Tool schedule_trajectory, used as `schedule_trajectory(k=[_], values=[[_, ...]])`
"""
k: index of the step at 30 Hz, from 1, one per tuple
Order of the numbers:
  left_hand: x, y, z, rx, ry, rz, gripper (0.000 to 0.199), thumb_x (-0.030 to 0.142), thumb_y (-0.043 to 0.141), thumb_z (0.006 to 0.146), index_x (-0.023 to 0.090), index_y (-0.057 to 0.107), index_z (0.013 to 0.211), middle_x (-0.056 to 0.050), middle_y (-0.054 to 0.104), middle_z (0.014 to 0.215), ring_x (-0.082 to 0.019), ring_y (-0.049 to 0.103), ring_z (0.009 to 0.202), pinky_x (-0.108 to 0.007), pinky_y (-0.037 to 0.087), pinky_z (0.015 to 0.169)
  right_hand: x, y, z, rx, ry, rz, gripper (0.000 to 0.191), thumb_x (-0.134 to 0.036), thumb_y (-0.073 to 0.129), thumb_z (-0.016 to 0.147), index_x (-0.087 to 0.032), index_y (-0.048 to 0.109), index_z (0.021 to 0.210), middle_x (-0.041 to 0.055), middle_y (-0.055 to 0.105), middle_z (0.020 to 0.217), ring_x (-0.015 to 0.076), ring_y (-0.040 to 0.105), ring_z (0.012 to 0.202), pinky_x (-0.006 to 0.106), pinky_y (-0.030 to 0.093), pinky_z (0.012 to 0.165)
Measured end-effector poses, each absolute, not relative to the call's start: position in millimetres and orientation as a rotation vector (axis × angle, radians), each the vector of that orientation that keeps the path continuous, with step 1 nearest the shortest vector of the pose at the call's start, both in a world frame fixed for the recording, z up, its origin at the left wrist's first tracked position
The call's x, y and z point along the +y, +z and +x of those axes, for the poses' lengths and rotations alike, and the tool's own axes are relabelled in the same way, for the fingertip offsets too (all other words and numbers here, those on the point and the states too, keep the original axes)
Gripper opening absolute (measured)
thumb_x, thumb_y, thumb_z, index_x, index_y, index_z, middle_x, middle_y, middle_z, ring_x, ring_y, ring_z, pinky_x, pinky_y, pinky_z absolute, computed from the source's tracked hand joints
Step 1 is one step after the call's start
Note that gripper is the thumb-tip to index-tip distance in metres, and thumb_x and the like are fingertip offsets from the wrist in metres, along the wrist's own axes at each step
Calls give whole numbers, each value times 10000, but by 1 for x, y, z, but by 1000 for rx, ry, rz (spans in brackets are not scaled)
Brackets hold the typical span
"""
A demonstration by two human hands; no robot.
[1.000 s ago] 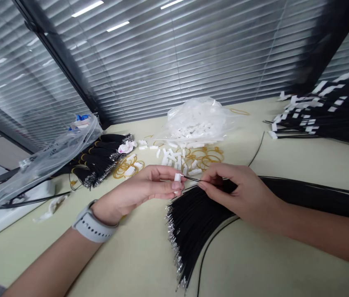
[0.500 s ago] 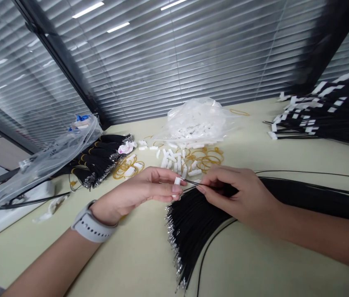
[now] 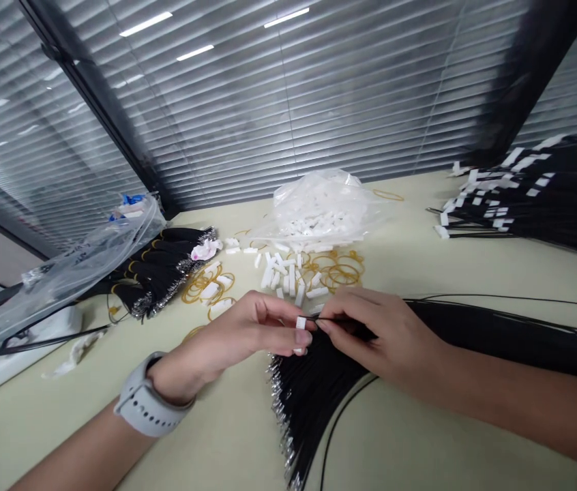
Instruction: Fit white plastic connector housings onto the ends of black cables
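Between the thumb and fingers of my left hand is a small white connector housing, held upright. My right hand pinches a thin black wire close to its end. The wire's tip meets the housing's right side; how deep it sits inside I cannot tell. Under both hands lies a thick bundle of black wires with silvery metal terminals fanned along its left end. Just beyond my fingers is a loose pile of white housings.
Behind the pile sits a clear plastic bag of white pieces. Yellow rubber bands lie around it. Tied black wire bundles and a plastic bag are at left. Wires with white housings lie at right, before the window blinds.
The right hand has come closer to the left, and the gap between its fingertips and the white housing has shortened. The wire end now meets the housing. The view has shifted slightly.
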State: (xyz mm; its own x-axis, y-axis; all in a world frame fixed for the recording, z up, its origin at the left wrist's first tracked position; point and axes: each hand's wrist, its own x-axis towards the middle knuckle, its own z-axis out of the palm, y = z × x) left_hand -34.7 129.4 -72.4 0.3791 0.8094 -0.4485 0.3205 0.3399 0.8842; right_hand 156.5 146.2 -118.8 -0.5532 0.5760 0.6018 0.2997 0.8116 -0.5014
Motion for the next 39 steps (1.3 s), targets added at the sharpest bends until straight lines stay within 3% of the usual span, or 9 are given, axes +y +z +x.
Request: schedule_trajectory(k=[12,16,20,25,39], values=[[128,-75,-33,1214,445,1186,216,286,688,638,149,660,802,0,630,701,-47,566,650,-140,431,596,146,-121,158,-2199,470,-592,142,-156,407,862,-140,527,790,-7,498,699,46,431,643,166,356,589],[133,-78,-39,1174,607,1187,229,254,701,627,159,626,822,14,624,693,-48,561,635,-152,403,584,145,-117,161,-2125,99,-584,136,-111,426,846,-138,557,873,40,524,794,89,462,744,223,391,659],[138,-81,-46,1160,612,1217,230,241,710,620,138,622,805,7,616,715,-39,534,645,-153,387,617,144,-120,162,-2180,-200,-462,188,-71,478,803,-110,553,971,46,522,742,109,456,706,265,384,640],[139,-76,-48,1171,603,1188,233,244,677,661,145,596,855,9,596,765,-49,535,714,-173,394,700,148,-128,156,-2194,-42,-592,189,-106,386,858,-132,549,764,33,501,707,98,460,697,244,393,647],[134,-69,-42,1121,605,1313,136,238,627,706,127,601,780,1,572,741,-54,495,711,-169,367,697,151,-131,155,-2216,93,-715,152,-136,399,831,-142,522,743,17,489,701,85,444,655,217,358,611]])
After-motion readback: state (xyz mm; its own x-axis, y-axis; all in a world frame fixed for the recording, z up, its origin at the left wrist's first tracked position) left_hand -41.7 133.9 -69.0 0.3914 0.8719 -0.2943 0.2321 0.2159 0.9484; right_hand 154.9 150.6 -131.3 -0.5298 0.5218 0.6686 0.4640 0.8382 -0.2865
